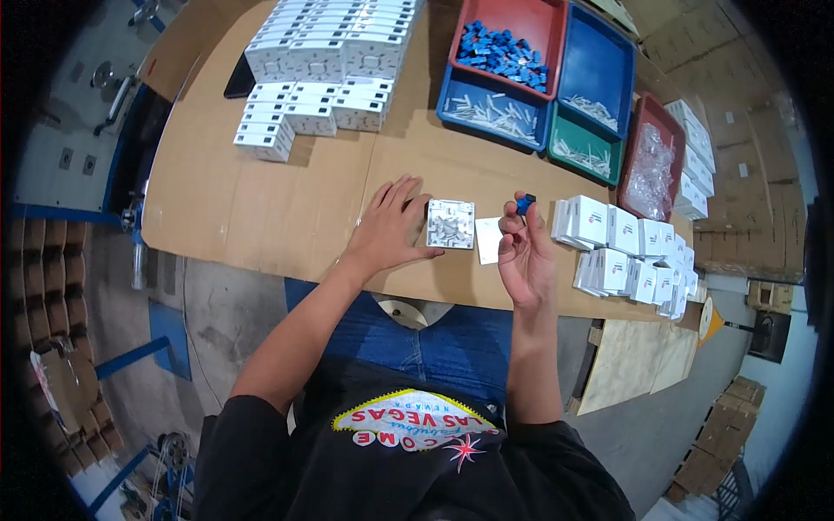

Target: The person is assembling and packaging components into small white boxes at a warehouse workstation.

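Note:
A white square housing (451, 225) with grey and metallic-looking parts inside its raised rim lies on the cardboard-covered table. Along its left side rests my left hand (393, 224), palm down with fingers spread; the index finger and thumb reach the housing's edge. Between the housing and my right hand (528, 256) lies a flat white square piece (488, 240), partly covered by that hand. Raised above the table, the right hand pinches a small blue block (526, 204) with a dark part between thumb and fingertips.
Stacked white boxes (317, 61) fill the far left. Far right, a red tray (558, 26) holds small blue blocks; blue trays (599, 52) and a green tray (560, 113) hold slim white pieces. Clear plastic bags lie in another red tray (638, 113). White square pieces (625, 252) are piled nearer.

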Tool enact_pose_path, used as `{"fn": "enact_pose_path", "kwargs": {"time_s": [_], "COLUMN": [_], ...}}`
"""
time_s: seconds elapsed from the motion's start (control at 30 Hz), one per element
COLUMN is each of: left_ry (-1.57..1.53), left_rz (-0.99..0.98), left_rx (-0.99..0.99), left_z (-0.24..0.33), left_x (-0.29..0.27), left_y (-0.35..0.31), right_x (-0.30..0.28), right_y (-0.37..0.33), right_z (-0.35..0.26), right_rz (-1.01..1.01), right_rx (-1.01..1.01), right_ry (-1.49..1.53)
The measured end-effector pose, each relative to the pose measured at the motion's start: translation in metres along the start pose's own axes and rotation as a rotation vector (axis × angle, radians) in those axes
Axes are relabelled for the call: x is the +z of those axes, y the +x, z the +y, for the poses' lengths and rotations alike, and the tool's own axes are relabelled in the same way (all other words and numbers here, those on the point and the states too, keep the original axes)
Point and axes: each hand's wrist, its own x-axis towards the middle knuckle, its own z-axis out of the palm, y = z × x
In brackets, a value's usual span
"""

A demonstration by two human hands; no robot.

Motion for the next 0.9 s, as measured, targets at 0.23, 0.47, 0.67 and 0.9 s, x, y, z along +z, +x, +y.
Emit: {"fn": "enact_pose_path", "kwargs": {"time_s": [0.23,0.47,0.67,0.9], "left_ry": [0.002,-0.025,-0.053,-0.063], "left_rz": [0.005,0.021,0.007,-0.004], "left_rx": [0.038,0.036,0.012,0.006], "left_z": [-0.006,-0.007,-0.007,-0.008], "left_x": [0.004,0.003,-0.001,-0.001], "left_y": [-0.007,-0.007,-0.005,-0.005], "right_x": [-0.02,-0.034,-0.027,-0.021], "right_y": [0.01,0.029,0.035,0.039], "right_z": [0.029,0.049,0.045,0.047], "right_rz": [0.118,0.088,0.062,0.065], "right_rx": [0.033,0.0,0.091,0.112], "right_ry": [-0.19,-0.291,-0.296,-0.38]}}
